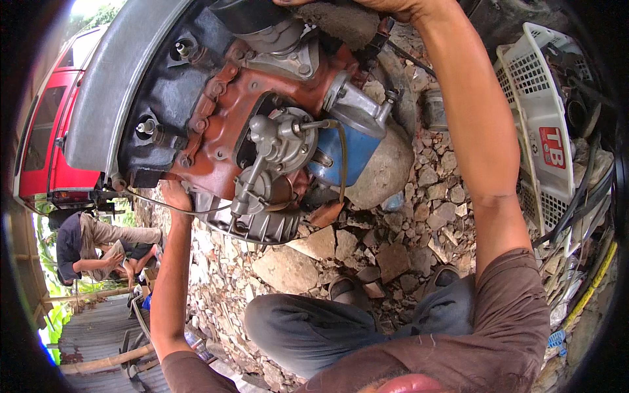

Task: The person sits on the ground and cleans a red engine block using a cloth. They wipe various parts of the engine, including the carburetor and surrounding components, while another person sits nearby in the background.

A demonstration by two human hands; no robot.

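A car engine (pixel 221 132) with a red-brown block stands tilted before me, its grey valve cover (pixel 105 93) at the left. My left hand (pixel 176 195) holds the lower left end of the engine, and its fingers are hidden behind the block. Cut off by the top of the view, my right hand (pixel 393 4) lies on the far end, against a dusty dark part. Between my arms are a metal fuel pump (pixel 282 140), a blue oil filter (pixel 344 152) and a thin hose (pixel 343 162). Two spark plugs (pixel 146 127) show along the dark cylinder head (pixel 172 98).
Large stones (pixel 285 267) and rubble (pixel 432 196) cover the ground around my feet. At the right, a white plastic crate (pixel 550 123) holds dark parts and hoses. A can (pixel 435 109) stands beside my right forearm. Another person (pixel 93 245) bends near a red vehicle (pixel 54 132) at the left.
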